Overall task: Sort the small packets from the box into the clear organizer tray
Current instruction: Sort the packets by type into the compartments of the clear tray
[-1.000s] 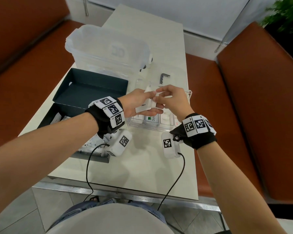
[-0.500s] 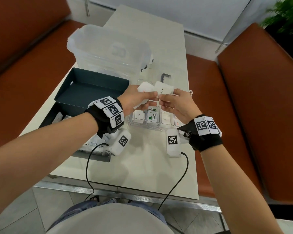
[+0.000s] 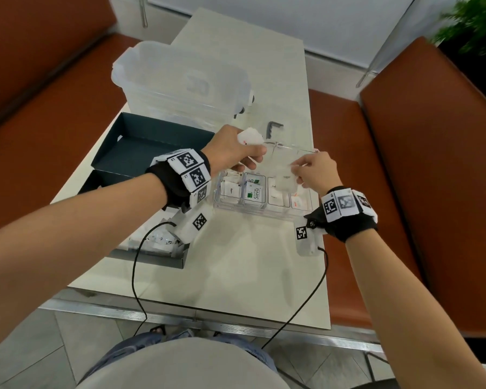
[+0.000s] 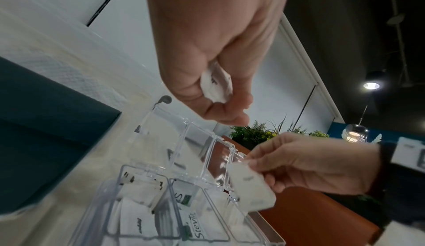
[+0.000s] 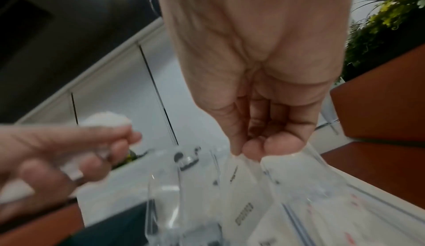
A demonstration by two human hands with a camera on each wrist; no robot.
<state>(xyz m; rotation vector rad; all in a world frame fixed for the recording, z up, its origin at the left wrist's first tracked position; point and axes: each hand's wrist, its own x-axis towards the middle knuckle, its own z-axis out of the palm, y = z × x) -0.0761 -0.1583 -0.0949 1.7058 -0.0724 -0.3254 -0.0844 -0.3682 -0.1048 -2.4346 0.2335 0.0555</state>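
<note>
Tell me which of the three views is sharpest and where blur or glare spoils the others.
Head view: sharpest; the Stevia packet print reads clearly, though the right hand and its packet smear slightly. Left wrist view: the left hand is crisp, the clear organizer tray walls show glare streaks. Right wrist view: worst, motion-blurred throughout, with a lamp flaring at the top edge.

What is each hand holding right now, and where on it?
The left hand clutches white packets bunched in its curled fingers. The right hand pinches one white packet by its top edge, above the clear tray.
</note>
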